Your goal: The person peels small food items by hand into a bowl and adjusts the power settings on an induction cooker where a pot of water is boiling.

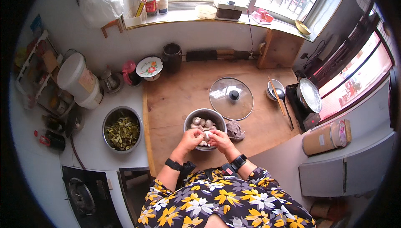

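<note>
A steel bowl holding several whole mushrooms, pale with brownish caps, stands near the front of the wooden board. Over its near side, a whitish mushroom is pinched between both hands. My left hand grips it from the left with thumb and fingertips. From the other side my right hand has its fingers closed on it. Smaller white pieces lie in the bowl below, partly hidden by the hands. A crumpled greyish cloth lies against the bowl's right side.
A glass lid lies behind the bowl. Left stands a steel basin of chopped greens. To the right are a white bowl with chopsticks and a black ladle, beside a pan on an electric cooktop.
</note>
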`<action>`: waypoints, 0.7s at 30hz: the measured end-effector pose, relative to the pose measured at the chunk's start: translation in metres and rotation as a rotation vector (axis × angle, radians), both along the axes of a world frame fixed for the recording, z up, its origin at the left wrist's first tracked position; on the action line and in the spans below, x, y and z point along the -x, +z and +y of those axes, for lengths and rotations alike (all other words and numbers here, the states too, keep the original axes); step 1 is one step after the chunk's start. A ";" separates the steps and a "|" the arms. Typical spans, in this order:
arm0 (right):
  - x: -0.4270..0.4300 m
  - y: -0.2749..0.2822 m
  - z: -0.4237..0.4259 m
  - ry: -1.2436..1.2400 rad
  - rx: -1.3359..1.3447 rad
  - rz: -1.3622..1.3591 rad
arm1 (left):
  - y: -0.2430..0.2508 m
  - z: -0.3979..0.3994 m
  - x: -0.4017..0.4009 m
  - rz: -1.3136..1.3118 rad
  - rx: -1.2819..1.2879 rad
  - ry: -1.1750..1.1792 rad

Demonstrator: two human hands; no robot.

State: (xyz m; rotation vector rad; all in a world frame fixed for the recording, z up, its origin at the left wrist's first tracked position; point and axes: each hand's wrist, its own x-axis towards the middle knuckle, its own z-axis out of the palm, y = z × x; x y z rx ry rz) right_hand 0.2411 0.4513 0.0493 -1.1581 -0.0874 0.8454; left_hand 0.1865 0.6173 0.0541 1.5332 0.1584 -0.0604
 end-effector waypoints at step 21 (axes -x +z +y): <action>-0.059 -0.005 -0.033 0.243 -0.054 -0.070 | 0.006 -0.050 -0.027 -0.043 -0.128 0.215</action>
